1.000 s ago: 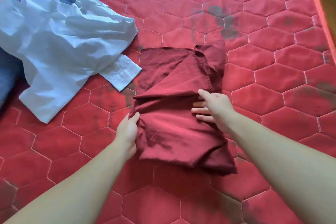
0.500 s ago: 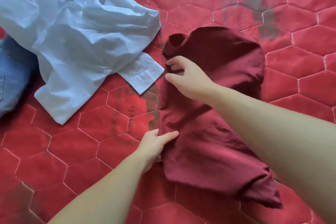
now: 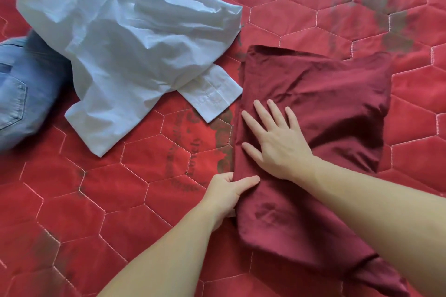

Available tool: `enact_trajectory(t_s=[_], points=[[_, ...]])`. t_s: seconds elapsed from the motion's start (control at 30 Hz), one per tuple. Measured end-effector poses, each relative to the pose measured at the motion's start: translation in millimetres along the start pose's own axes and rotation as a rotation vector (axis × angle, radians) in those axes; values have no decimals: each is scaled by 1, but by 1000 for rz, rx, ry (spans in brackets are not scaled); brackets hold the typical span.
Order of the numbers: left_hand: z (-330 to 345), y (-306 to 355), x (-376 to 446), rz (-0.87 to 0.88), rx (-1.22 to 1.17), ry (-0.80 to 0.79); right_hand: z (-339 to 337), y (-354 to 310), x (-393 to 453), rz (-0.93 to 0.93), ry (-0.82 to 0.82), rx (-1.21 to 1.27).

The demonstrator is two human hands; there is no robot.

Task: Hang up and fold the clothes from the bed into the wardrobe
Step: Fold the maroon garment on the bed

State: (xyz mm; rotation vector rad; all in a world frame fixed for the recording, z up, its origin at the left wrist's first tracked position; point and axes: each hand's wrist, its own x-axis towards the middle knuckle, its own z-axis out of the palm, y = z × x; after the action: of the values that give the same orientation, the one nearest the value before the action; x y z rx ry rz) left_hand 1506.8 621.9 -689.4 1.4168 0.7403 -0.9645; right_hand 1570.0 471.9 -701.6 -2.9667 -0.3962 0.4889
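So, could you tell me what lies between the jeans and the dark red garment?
In the head view, the crumpled white shirt lies between the jeans and the dark red garment.

The folded maroon garment (image 3: 313,103) at right of centre is thin woven cloth with a faint sheen. The white shirt (image 3: 125,38), upper left, is crisp, crumpled cotton-like cloth. The jeans (image 3: 17,94) are matt denim. The bed (image 3: 120,200) wears red quilted fabric, stitched in hexagons, blotchy.

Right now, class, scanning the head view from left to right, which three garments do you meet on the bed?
Blue jeans → crumpled white shirt → folded dark red garment.
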Motion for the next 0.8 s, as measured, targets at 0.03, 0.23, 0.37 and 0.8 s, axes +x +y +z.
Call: enact_trajectory(t_s=[0.03, 0.23, 0.37, 0.8], points=[[0, 0, 0, 1, 2, 0, 3, -4, -2, -6, 1, 11], [0, 2, -5, 46, 37, -29, 5, -11, -37, -7, 73, 152], [3, 2, -12, 79, 6, -12, 7, -11, -99, -38, 138, 192], [32, -71, -55, 393, 225, 579, 33, 13, -237, 413, 203, 287]])
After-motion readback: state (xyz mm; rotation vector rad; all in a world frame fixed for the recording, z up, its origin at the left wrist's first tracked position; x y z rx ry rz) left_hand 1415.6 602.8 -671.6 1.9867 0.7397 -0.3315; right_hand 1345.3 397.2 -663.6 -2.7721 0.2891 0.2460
